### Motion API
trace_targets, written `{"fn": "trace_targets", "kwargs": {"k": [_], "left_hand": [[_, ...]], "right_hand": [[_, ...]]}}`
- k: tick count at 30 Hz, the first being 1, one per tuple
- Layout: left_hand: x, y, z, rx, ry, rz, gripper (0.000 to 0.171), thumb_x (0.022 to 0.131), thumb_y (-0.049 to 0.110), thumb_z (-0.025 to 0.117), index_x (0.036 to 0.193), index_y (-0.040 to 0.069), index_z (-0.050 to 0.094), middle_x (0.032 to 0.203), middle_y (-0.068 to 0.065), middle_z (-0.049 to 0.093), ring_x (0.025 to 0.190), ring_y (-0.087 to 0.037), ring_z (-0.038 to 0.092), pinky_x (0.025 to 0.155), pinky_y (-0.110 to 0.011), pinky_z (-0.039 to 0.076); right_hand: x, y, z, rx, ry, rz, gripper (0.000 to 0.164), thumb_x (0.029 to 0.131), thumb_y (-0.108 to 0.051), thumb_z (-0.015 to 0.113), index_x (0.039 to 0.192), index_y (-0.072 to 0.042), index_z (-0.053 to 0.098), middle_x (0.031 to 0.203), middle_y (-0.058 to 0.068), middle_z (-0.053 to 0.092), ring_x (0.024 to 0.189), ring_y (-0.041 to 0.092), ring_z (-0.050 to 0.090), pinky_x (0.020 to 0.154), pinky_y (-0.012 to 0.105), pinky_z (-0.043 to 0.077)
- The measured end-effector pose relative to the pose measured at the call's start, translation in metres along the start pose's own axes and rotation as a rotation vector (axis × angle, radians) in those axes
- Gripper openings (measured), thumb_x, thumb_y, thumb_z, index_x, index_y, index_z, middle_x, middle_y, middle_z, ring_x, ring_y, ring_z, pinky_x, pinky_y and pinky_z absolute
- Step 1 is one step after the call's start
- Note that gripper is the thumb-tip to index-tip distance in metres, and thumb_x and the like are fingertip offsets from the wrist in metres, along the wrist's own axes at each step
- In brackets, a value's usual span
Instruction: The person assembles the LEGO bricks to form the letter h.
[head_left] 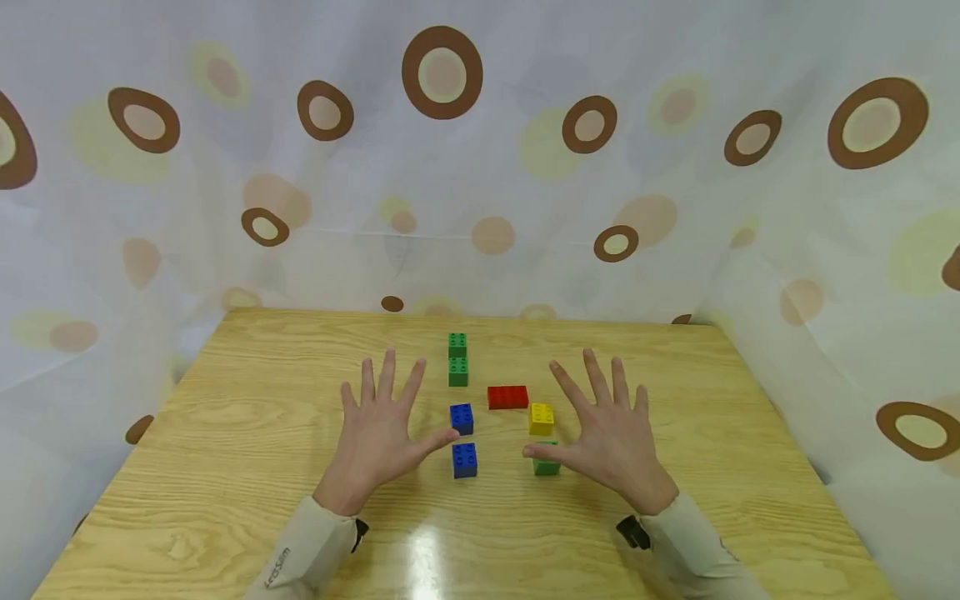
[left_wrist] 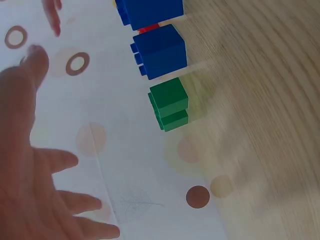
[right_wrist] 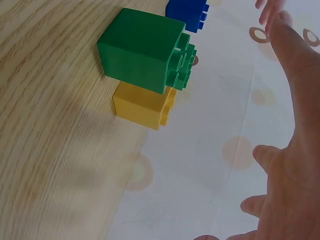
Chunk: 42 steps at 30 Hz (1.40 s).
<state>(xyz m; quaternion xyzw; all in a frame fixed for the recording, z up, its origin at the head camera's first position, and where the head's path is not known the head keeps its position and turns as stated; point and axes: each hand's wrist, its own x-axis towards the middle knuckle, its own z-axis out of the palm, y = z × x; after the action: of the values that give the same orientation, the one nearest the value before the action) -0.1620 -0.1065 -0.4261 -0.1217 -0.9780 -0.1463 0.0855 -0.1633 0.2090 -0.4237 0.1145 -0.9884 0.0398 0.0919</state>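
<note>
head view: from above the near side of the wooden table (head_left: 225,467), facing forward and down toward the circle-patterned sheet (head_left: 525,50); farthest, widest. left wrist view: low and close, tilted sidelong (table at right), past the left hand (left_wrist: 22,185) toward the blue bricks (left_wrist: 161,52). right wrist view: low and close, table at left, past the right hand (right_wrist: 299,170) toward the yellow brick (right_wrist: 139,106). shared, head and left wrist: blue bricks; head and right wrist: yellow brick.
</note>
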Motion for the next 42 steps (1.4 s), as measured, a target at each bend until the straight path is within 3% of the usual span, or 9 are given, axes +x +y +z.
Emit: {"fn": "trace_targets", "kwargs": {"k": [6, 10, 13, 15, 18, 22, 28, 34, 42], "left_hand": [[0.004, 0.002, -0.004, -0.009, 0.198, 0.031, 0.090, 0.085, 0.070, 0.065, 0.155, 0.017, 0.043, 0.155, -0.020, 0.040, 0.139, -0.044, 0.039, 0.106, -0.064, 0.036], [0.008, 0.005, -0.004, -0.130, 0.290, 0.071, 0.069, 0.094, 0.054, 0.065, 0.146, 0.010, 0.051, 0.135, -0.019, 0.051, 0.118, -0.037, 0.049, 0.097, -0.053, 0.042], [0.011, 0.009, -0.006, -0.233, 0.313, 0.101, 0.057, 0.100, 0.041, 0.062, 0.143, 0.005, 0.053, 0.119, -0.019, 0.054, 0.100, -0.032, 0.051, 0.088, -0.046, 0.045], [0.012, 0.011, -0.009, -0.289, 0.268, 0.109, 0.050, 0.103, 0.036, 0.059, 0.140, 0.004, 0.055, 0.114, -0.017, 0.056, 0.095, -0.029, 0.054, 0.084, -0.042, 0.047], [0.013, 0.014, -0.013, -0.343, 0.122, 0.124, 0.040, 0.103, 0.032, 0.060, 0.133, 0.007, 0.061, 0.114, -0.011, 0.061, 0.096, -0.026, 0.061, 0.081, -0.039, 0.054], [0.011, 0.017, -0.010, -0.337, -0.103, 0.167, 0.032, 0.100, 0.029, 0.066, 0.124, 0.009, 0.067, 0.119, -0.008, 0.066, 0.103, -0.027, 0.066, 0.087, -0.042, 0.056], [0.005, 0.022, 0.011, -0.298, -0.319, 0.199, 0.051, 0.092, 0.036, 0.076, 0.128, 0.003, 0.067, 0.124, -0.012, 0.069, 0.110, -0.027, 0.067, 0.094, -0.044, 0.055], [0.002, 0.022, 0.033, -0.266, -0.356, 0.231, 0.047, 0.088, 0.033, 0.080, 0.123, 0.003, 0.070, 0.111, -0.008, 0.073, 0.091, -0.015, 0.066, 0.081, -0.033, 0.057], [-0.001, 0.019, 0.036, -0.263, -0.323, 0.216, 0.038, 0.088, 0.029, 0.080, 0.116, 0.005, 0.072, 0.104, -0.004, 0.072, 0.085, -0.011, 0.062, 0.075, -0.030, 0.054]], "right_hand": [[0.000, 0.003, -0.003, 0.054, 0.056, -0.075, 0.105, 0.075, -0.085, 0.061, 0.160, -0.031, 0.031, 0.166, 0.015, 0.025, 0.150, 0.048, 0.022, 0.112, 0.071, 0.028], [0.000, 0.004, -0.007, 0.099, 0.116, -0.126, 0.094, 0.082, -0.073, 0.067, 0.157, -0.023, 0.040, 0.158, 0.018, 0.039, 0.139, 0.046, 0.041, 0.104, 0.067, 0.040], [0.000, 0.003, -0.010, 0.122, 0.146, -0.160, 0.091, 0.083, -0.067, 0.071, 0.154, -0.018, 0.043, 0.151, 0.019, 0.047, 0.132, 0.043, 0.049, 0.101, 0.063, 0.044], [0.001, 0.003, -0.012, 0.146, 0.146, -0.186, 0.085, 0.084, -0.062, 0.073, 0.150, -0.016, 0.048, 0.144, 0.017, 0.054, 0.127, 0.039, 0.053, 0.101, 0.060, 0.046], [0.001, 0.001, -0.015, 0.196, 0.103, -0.238, 0.066, 0.088, -0.053, 0.074, 0.138, -0.012, 0.061, 0.129, 0.011, 0.064, 0.116, 0.032, 0.061, 0.097, 0.053, 0.051], [-0.001, -0.001, -0.017, 0.253, -0.063, -0.320, 0.042, 0.093, -0.037, 0.073, 0.123, -0.008, 0.070, 0.115, 0.007, 0.070, 0.099, 0.025, 0.068, 0.086, 0.043, 0.057], [-0.006, -0.003, -0.012, 0.268, -0.297, -0.368, 0.039, 0.093, -0.024, 0.075, 0.124, -0.002, 0.069, 0.113, 0.008, 0.069, 0.086, 0.018, 0.067, 0.077, 0.034, 0.057], [-0.006, -0.005, -0.002, 0.272, -0.314, -0.354, 0.033, 0.090, -0.011, 0.077, 0.120, 0.000, 0.071, 0.112, 0.010, 0.069, 0.093, 0.020, 0.067, 0.081, 0.036, 0.058], [-0.005, -0.004, 0.001, 0.311, -0.304, -0.343, 0.032, 0.089, -0.008, 0.077, 0.119, 0.001, 0.071, 0.114, 0.013, 0.072, 0.100, 0.025, 0.070, 0.084, 0.040, 0.059]]}}
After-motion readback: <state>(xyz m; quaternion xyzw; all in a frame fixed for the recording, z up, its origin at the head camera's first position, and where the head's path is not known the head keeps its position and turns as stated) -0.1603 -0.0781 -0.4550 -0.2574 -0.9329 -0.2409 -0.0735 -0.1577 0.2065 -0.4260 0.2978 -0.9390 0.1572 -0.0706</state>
